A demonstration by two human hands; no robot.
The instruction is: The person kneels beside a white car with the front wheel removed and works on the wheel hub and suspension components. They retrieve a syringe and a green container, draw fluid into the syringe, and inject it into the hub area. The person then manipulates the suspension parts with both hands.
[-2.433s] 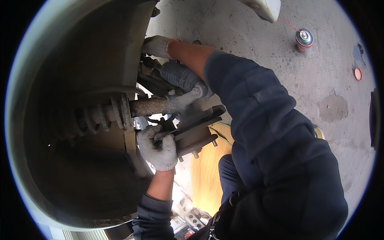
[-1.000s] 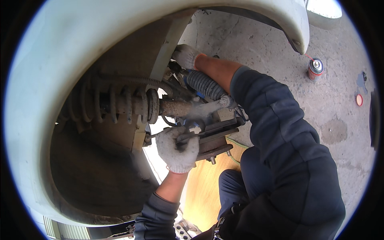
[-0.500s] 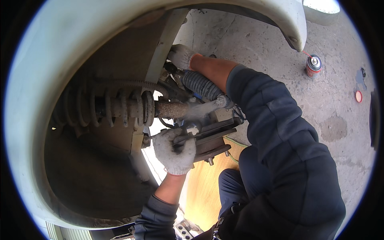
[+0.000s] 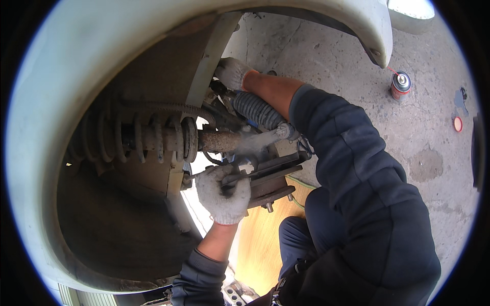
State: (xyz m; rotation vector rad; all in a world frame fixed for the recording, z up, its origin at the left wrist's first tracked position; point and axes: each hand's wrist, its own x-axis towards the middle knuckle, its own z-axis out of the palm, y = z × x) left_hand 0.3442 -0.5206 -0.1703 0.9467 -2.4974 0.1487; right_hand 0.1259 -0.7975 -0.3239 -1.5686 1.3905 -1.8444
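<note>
My left hand point(image 4: 224, 198), in a white knit glove, is closed around the near edge of the dark brake disc point(image 4: 278, 176), its fingers curled over the metal. Wheel studs point(image 4: 269, 207) stick out on the side of the hub towards me. My right hand point(image 4: 233, 74), gloved too, reaches in beside the grey panel point(image 4: 204, 69), by the inner end of a ribbed rubber boot point(image 4: 258, 108). Its fingertips are hidden, so what they touch cannot be seen. Between my hands lie a rusty strut point(image 4: 219, 140) and its coil spring point(image 4: 138, 137).
The pale wheel arch point(image 4: 30, 153) curves around the left and top. On the concrete floor at right stand a spray can point(image 4: 401, 86) with a red straw and a small red-rimmed cap point(image 4: 457, 124). A wooden board point(image 4: 255, 250) lies below the hub, near my knees point(image 4: 296, 237).
</note>
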